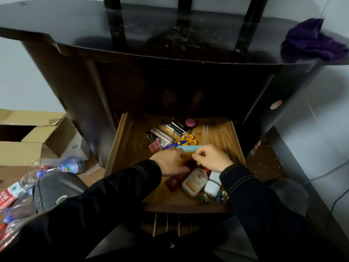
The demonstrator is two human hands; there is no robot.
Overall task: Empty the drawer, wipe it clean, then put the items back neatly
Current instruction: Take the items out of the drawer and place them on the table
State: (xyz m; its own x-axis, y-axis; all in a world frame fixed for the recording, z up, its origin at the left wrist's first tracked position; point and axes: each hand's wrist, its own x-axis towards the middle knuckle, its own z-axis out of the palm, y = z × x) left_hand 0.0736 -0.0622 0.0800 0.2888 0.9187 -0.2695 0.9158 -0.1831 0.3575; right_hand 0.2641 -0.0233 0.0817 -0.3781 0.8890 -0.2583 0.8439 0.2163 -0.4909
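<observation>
At 9 o'clock from the drawer a cardboard box (37, 133) stands open on the floor. Plastic bottles (71, 165) and wrappers lie nearer me, at about 8.

The drawer (120, 144) is pulled out in front of me and still full. Inside it, a pink binder clip (154, 145) lies at 10 o'clock, with a cluster of cosmetic tubes (164, 134) just beyond it at 11. A round pink compact (189, 121) sits against the back wall at 12. Scissors (181, 143) with yellow handles lie a little in from the compact, and a pale blue comb (189, 147) lies right beside them on the near side.

My left hand (170, 163) and right hand (212, 157) are close together over the middle of the drawer, just on the near side of the comb. The right hand's fingers are curled and the left's reach toward it. I cannot tell whether either one grips anything.

Under my wrists, at 6 o'clock, a dark red bottle (172, 181), a white bottle (193, 182) with an orange label and a small white jar (212, 185) lie side by side. Small coloured clips (204, 197) are scattered at 5, by the front wall.

At 2 o'clock, up on the dark desktop (75, 31), lies a crumpled purple cloth (311, 40).
</observation>
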